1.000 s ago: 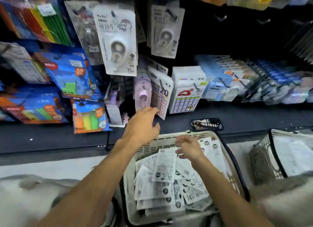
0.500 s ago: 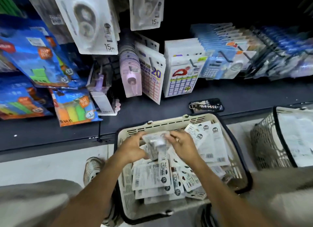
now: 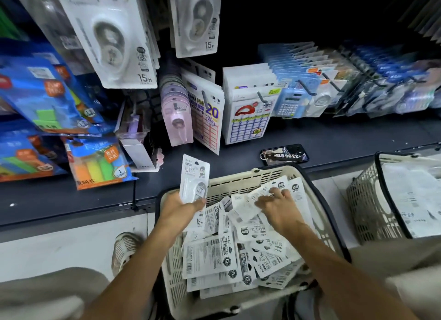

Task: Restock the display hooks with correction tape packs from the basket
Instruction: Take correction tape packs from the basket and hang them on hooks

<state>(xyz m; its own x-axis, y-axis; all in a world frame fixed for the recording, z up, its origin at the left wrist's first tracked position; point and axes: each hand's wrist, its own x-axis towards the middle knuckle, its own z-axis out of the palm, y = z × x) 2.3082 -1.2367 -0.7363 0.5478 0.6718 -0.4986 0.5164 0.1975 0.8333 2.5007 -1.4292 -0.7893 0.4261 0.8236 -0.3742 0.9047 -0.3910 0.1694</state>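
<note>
A cream plastic basket [image 3: 241, 179] with a dark handle sits below the shelf, filled with several white correction tape packs [image 3: 210, 255]. My left hand [image 3: 177, 211] grips one white correction tape pack [image 3: 194, 176] upright, over the basket's far left corner. My right hand [image 3: 278, 206] reaches into the basket's far right side, fingers pinching a pack [image 3: 248, 204] on the pile. Matching 15 m packs hang on display hooks above: one large pack [image 3: 114, 40] at upper left, another pack [image 3: 195, 21] beside it.
A dark shelf [image 3: 334, 140] carries a phone with a key tag [image 3: 284, 154]. Hooks hold sticker sheets [image 3: 248, 119], purple tape packs [image 3: 176, 119], calculators [image 3: 291, 102] and highlighter packs [image 3: 100, 162]. A second basket [image 3: 372, 205] stands at the right. A shoe [image 3: 125, 248] shows below.
My left hand came down from the shelf into the basket, met the right over a pack, and now holds that pack raised at the left. The right hand moved onto the pile at the right.
</note>
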